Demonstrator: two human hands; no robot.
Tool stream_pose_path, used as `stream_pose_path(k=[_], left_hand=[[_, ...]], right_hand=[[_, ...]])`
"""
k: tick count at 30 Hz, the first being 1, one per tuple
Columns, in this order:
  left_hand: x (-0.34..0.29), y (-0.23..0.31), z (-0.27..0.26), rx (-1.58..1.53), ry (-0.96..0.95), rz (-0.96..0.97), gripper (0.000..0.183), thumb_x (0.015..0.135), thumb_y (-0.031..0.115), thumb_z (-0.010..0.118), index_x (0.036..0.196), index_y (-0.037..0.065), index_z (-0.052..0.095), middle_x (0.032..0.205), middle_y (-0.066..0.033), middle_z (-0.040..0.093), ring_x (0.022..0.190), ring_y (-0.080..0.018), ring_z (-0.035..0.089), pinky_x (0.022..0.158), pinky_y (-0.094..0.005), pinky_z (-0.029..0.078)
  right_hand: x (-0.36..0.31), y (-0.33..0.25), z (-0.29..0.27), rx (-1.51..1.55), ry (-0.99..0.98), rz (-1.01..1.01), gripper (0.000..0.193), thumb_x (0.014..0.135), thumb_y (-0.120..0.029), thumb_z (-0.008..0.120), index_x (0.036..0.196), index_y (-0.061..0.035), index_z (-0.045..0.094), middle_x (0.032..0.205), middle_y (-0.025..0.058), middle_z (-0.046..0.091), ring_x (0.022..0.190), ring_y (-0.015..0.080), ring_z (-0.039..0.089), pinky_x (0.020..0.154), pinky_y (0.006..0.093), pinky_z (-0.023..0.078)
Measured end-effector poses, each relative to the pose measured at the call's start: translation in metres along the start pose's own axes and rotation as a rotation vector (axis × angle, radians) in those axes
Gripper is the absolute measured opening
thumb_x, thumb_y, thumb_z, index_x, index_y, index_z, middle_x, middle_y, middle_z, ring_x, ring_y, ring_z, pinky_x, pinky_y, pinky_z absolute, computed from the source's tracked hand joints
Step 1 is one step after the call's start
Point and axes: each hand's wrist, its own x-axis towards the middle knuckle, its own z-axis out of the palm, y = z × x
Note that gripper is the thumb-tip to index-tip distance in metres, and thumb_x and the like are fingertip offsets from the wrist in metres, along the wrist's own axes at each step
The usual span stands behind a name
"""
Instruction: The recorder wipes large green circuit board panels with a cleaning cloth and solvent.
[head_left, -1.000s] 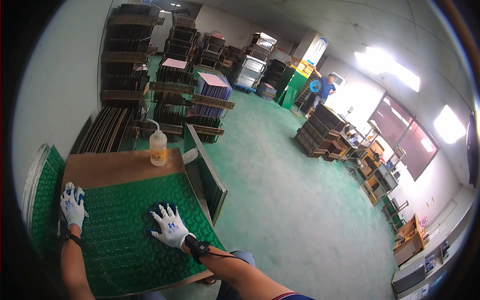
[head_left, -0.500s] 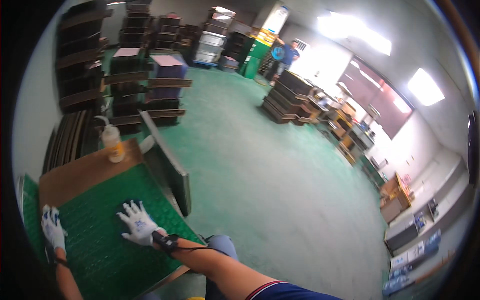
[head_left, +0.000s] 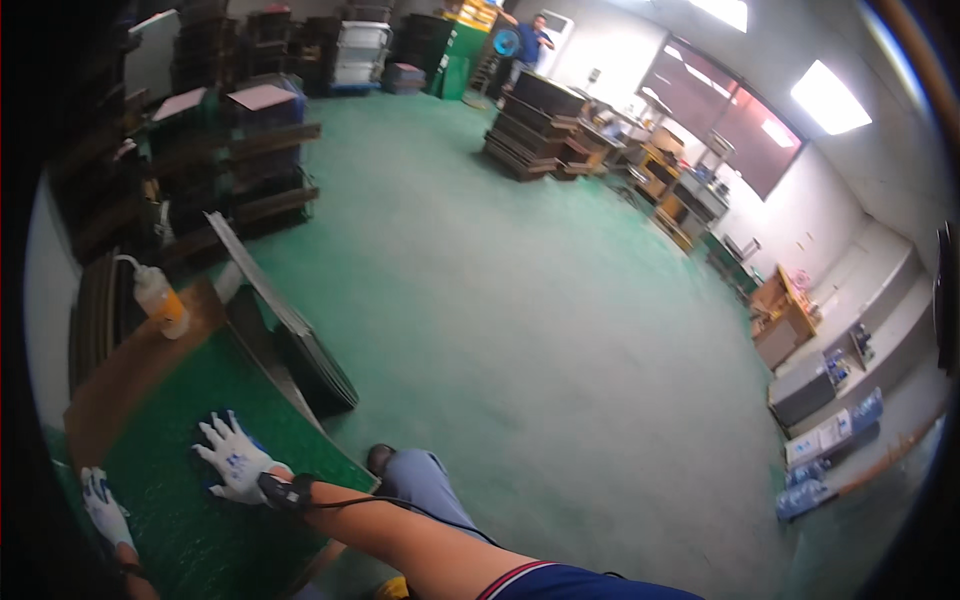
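A green textured sheet covers most of the brown board in front of me, at the lower left. My right hand, in a white glove with blue on it, lies on the sheet with its fingers spread. At the sheet's left side rests my left hand, gloved the same way, its fingers stretched out. Neither hand holds anything. On the bare brown strip beyond the sheet stands a clear squeeze bottle with an orange-yellow label and a bent spout.
Flat dark panels lean against the board's right side. Stacks of dark trays stand at the far left. A dark stack sits on the green floor ahead. A person stands at the back; workbenches line the right wall.
The whole view has swung, so the board, bottle and background sit further left or higher. Both hands remain on the green sheet with their fingers out.
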Motion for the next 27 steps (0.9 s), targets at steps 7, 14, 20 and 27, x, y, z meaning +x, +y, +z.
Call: stream_pose_path(k=[7, 14, 20, 27], left_hand=[[-0.008, 0.087, -0.012, 0.169, -0.029, -0.141, 0.05, 0.095, 0.019, 0.069, 0.142, 0.007, 0.057, 0.139, -0.0187, 0.057, 0.128, -0.0407, 0.054, 0.111, -0.0503, 0.043], [-0.038, 0.088, -0.076, 0.136, 0.058, 0.203, 0.026, 0.095, 0.018, 0.064, 0.117, 0.011, 0.075, 0.138, -0.0174, 0.067, 0.123, -0.0364, 0.064, 0.107, -0.046, 0.051], [0.013, 0.173, -0.071, 0.11, -0.057, 0.006, 0.047, 0.088, 0.037, 0.073, 0.128, 0.016, 0.065, 0.13, -0.0119, 0.064, 0.118, -0.0383, 0.06, 0.097, -0.0528, 0.051], [0.007, 0.27, -0.096, 0.08, -0.102, 0.256, 0.014, 0.085, 0.029, 0.07, 0.092, 0.021, 0.079, 0.098, -0.0091, 0.069, 0.095, -0.0298, 0.067, 0.074, -0.0452, 0.056]], right_hand=[[-0.012, 0.006, -0.012, -0.186, -0.054, 0.035, 0.075, 0.092, -0.044, 0.073, 0.151, -0.0044, 0.051, 0.161, 0.0303, 0.038, 0.153, 0.0514, 0.03, 0.129, 0.0634, 0.019], [0.001, -0.02, 0.003, -0.218, -0.153, 0.018, 0.071, 0.092, -0.045, 0.072, 0.152, -0.0107, 0.054, 0.164, 0.0255, 0.04, 0.155, 0.0466, 0.031, 0.129, 0.062, 0.019], [-0.008, 0.029, -0.022, -0.537, -0.025, 0.091, 0.082, 0.093, -0.057, 0.067, 0.157, -0.008, 0.048, 0.166, 0.0271, 0.037, 0.154, 0.049, 0.031, 0.129, 0.0611, 0.015], [0.001, 0.01, -0.003, -0.492, -0.058, 0.019, 0.084, 0.091, -0.051, 0.072, 0.156, -0.0042, 0.048, 0.165, 0.0287, 0.038, 0.153, 0.0513, 0.03, 0.129, 0.062, 0.014]])
